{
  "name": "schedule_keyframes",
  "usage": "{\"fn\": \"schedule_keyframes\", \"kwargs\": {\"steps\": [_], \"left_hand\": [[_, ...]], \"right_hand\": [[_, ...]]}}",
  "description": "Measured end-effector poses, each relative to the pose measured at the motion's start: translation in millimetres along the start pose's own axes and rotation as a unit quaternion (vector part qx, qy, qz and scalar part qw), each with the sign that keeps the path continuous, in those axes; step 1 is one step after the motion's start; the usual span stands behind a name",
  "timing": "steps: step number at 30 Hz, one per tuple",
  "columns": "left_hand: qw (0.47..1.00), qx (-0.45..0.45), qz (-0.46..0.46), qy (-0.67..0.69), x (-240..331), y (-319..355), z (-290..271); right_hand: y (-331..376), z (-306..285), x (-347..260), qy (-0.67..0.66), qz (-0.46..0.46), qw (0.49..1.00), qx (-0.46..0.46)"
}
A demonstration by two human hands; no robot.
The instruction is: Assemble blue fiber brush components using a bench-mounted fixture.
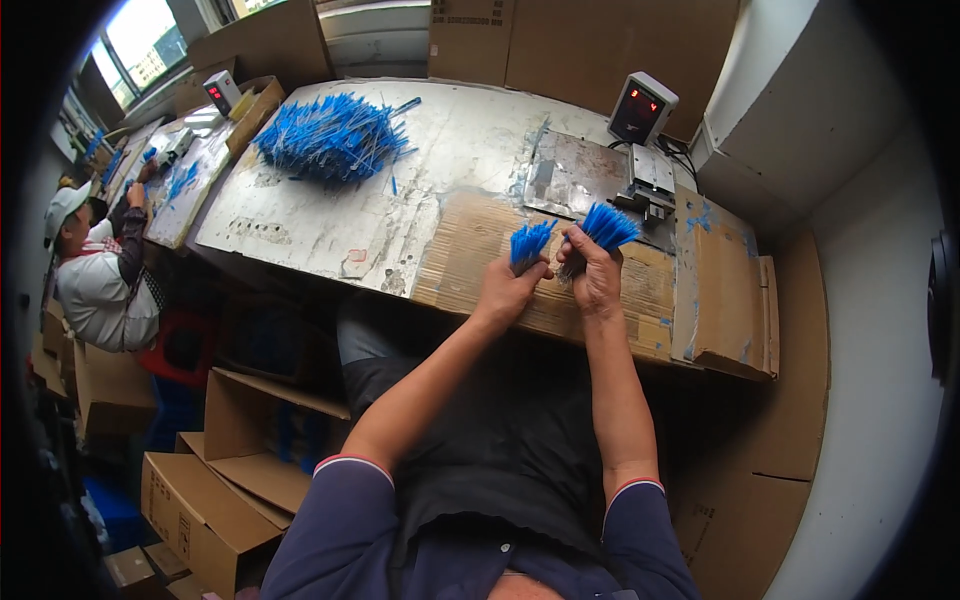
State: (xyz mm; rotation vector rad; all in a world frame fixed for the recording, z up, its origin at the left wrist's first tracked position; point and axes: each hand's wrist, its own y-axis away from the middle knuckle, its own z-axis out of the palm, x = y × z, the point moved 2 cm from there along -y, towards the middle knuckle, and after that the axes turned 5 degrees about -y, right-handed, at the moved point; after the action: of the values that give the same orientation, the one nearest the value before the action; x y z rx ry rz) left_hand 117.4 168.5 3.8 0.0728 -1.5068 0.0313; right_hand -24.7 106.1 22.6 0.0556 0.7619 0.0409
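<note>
Hands are both gripping blue stick bundles, left hand (507,290) and right hand (597,275), hovering over the tabletop's (400,215) near edge, cardboard sheet (470,250) underneath.

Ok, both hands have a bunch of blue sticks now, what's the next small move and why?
Probably bring the two bunches together. The left hand grips a smaller bunch and the right hand a fuller bunch, both upright and close side by side over the cardboard pad, so merging them looks like the shortest step.

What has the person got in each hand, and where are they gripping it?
Each hand grips a bunch of thin blue sticks by its lower end: the left hand a smaller bunch, the right hand a fuller bunch.
</note>
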Motion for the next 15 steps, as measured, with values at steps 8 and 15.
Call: {"fn": "schedule_keyframes", "kwargs": {"steps": [8, 15], "left_hand": [[0.998, 0.059, 0.026, 0.006, 0.5, 24.5, -15.0], [0.946, 0.258, -0.066, 0.187, -6.6, 142.4, -117.2]], "right_hand": [[-5.8, -20.8, 1.7, 0.033, 0.049, 0.997, -0.044], [-14.3, -35.9, 12.9, 0.159, -0.152, 0.974, 0.058]]}}
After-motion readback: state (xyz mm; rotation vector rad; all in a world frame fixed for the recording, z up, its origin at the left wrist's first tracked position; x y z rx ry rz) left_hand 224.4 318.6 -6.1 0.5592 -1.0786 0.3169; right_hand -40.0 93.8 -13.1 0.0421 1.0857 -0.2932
